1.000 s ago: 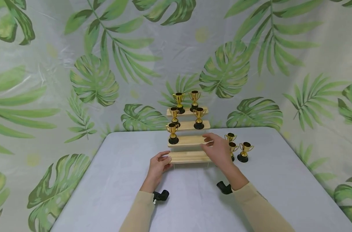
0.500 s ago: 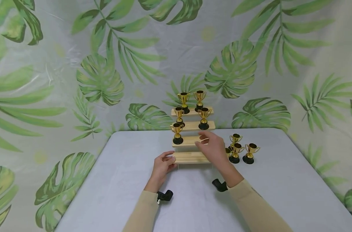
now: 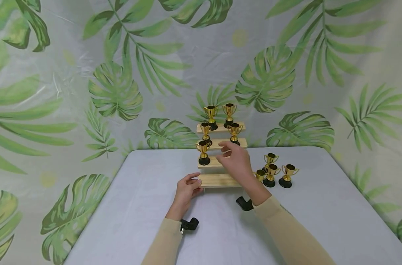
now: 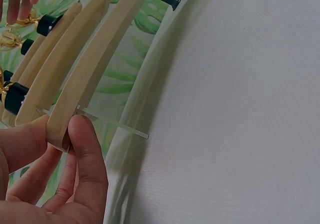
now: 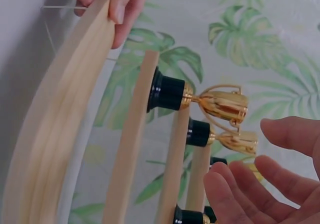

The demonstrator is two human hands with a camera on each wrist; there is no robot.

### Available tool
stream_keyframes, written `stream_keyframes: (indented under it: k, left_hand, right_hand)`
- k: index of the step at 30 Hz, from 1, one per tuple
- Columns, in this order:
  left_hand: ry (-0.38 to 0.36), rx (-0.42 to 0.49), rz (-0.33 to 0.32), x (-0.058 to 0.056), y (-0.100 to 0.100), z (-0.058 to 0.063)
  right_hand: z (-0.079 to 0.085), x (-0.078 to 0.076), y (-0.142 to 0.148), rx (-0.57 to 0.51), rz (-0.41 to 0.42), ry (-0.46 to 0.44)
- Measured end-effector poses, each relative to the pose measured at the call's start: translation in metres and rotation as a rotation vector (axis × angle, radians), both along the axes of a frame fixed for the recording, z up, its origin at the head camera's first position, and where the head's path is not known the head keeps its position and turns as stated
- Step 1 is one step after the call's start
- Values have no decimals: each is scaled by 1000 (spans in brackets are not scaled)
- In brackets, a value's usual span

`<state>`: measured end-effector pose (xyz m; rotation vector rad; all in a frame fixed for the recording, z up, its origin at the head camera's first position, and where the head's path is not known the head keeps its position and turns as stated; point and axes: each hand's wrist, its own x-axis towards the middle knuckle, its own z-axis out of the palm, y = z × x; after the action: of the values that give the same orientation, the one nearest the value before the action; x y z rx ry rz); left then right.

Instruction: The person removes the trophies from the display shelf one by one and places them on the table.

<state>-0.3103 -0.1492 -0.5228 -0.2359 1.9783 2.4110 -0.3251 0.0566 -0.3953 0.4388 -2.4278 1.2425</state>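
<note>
A tiered stand of pale wooden shelves on clear supports holds several small gold trophies with black bases. My left hand [image 3: 185,191] pinches the left end of the lowest wooden shelf [image 4: 87,69] between thumb and fingers. Over the right part of the stand hovers my right hand [image 3: 235,163], fingers apart and nothing between them. In the right wrist view its fingertips [image 5: 267,126] are near a trophy [image 5: 225,106] on the third shelf but do not appear to touch it. That trophy [image 3: 203,151] stands at the shelf's left end.
Right of the stand, several more trophies stand on the white table, among them a front trophy [image 3: 288,175] and a rear trophy [image 3: 270,159]. A leaf-patterned curtain [image 3: 174,73] hangs directly behind the table [image 3: 138,176].
My right hand has moved left and a little upward across the stand. The left hand keeps its hold on the lowest shelf, and the head view has shifted slightly.
</note>
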Motion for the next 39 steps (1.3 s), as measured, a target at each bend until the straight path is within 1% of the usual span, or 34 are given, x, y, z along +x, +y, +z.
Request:
stream_keyframes:
  k: [5,10,17,21,24,29,34,39]
  left_hand:
    - [-3,-6,3,-2,0,-1]
    - [-6,1,10,-1,1,-1]
    - [2,14,8,-1,1,-2]
    - [-2,19,6,-2,1,-2]
    - [-7,18,9,-2,0,-2]
    - [-6,9,12,-3,1,-3]
    - [4,14,17,-1,1,-3]
    - [13,24,13,-1,2,-3]
  right_hand:
    - [8,-3,-8,-11,-5,-5]
    - [14,-8,-16,-19,19,-24]
    - [16,-21,-28,1,35,-37]
    - [15,-27,-36,13,46,-12]
    - [16,-30,-41,39,44,5]
    - [21,-32,-48,84,31,6]
    - [23,-35,-53,131,17,-18]
    - [19,-38,-56,163,11,-43]
